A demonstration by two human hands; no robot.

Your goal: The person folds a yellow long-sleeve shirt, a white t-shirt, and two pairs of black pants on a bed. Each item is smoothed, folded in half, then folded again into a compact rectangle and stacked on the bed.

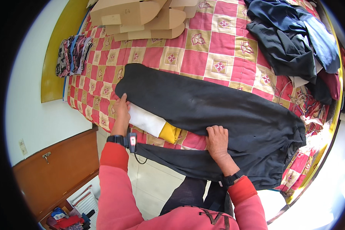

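Black trousers [188, 99] lie spread across the bed, waistband at the right, one leg reaching toward the upper left. The other leg hangs partly over the bed's near edge. At the upper leg's cuff, my left hand [122, 113] pinches the hem between its fingers. My right hand [217, 142] is closed with bent fingers on the inner edge of the same leg, nearer the crotch. Between my hands a white cloth [145, 120] and a yellow cloth [170, 133] show from under the leg.
Brown cardboard boxes [142, 19] sit at the far side of the checked bedspread [195, 57]. Folded clothes [73, 55] are stacked at the far left. Dark and blue garments [287, 38] heap at the far right, above tangled cords [303, 101]. A wooden door [57, 168] stands lower left.
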